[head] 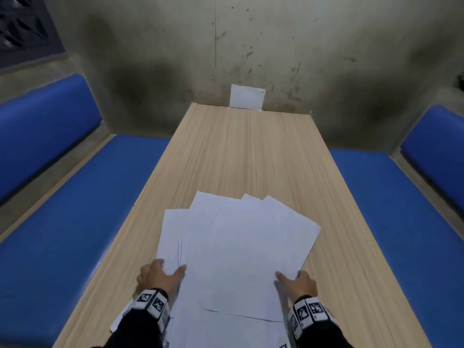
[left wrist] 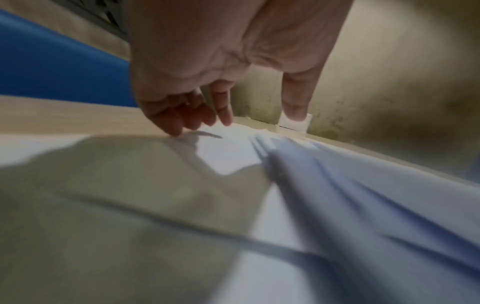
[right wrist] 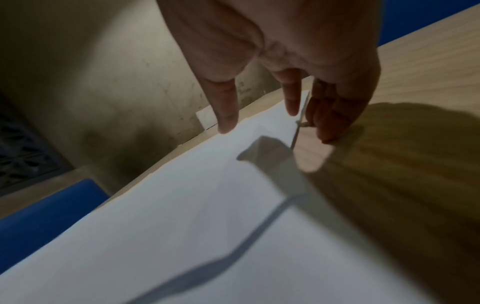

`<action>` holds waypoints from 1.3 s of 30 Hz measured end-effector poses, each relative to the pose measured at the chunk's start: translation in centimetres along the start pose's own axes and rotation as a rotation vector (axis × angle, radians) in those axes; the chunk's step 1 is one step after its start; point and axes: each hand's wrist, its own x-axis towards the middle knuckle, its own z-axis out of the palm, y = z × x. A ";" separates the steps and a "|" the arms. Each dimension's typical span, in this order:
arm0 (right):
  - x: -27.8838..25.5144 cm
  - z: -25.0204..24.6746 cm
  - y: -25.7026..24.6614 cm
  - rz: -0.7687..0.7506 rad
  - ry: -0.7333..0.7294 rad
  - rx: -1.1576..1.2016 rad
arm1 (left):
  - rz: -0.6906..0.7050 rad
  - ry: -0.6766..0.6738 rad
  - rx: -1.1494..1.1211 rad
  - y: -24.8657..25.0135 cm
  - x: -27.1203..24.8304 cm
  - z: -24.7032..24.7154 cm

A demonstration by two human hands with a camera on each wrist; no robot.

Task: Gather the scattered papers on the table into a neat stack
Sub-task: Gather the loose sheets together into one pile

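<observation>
Several white papers (head: pixel 238 247) lie fanned and overlapping on the near half of the wooden table (head: pixel 251 151), their far corners spread out. My left hand (head: pixel 168 268) is at the pile's left edge, thumb on the top sheets. In the left wrist view its fingertips (left wrist: pixel 176 131) touch down at the edge of the papers (left wrist: pixel 228 152), with the thumb held off them. My right hand (head: pixel 288 275) is at the right edge. There the thumb (right wrist: pixel 226 125) lies over the top sheet (right wrist: pixel 182 216) and the outer fingers reach the table (right wrist: pixel 415 72) past a slightly lifted edge.
A small white card (head: pixel 246 96) leans against the stained wall at the table's far end. Blue padded benches run along the left (head: pixel 75 222) and right (head: pixel 401 209) sides. One sheet corner (head: pixel 116 322) sticks out under my left forearm near the front edge.
</observation>
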 end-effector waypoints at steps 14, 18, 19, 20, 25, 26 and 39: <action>1.3 1.8 -2.0 0.076 -0.116 -0.018 | 0.101 -0.299 -0.087 3.1 0.2 2.9; 1.1 1.9 -2.3 0.107 -0.090 0.137 | 0.087 -0.267 -0.091 3.4 0.2 3.3; 1.2 1.8 -2.3 0.124 -0.109 0.186 | 0.085 -0.256 -0.103 3.4 0.4 3.2; 1.6 1.9 -2.0 0.137 -0.129 0.244 | 0.089 -0.231 -0.098 3.3 0.5 3.2; 1.4 1.8 -1.8 0.184 -0.243 0.244 | 0.074 -0.055 0.147 4.0 -1.0 3.6; 1.6 1.8 -1.8 0.210 -0.253 0.282 | 0.062 -0.051 0.159 4.0 -1.1 3.4; 1.8 3.4 -2.6 0.199 -0.344 0.294 | -0.048 -0.225 -0.387 2.4 0.2 2.7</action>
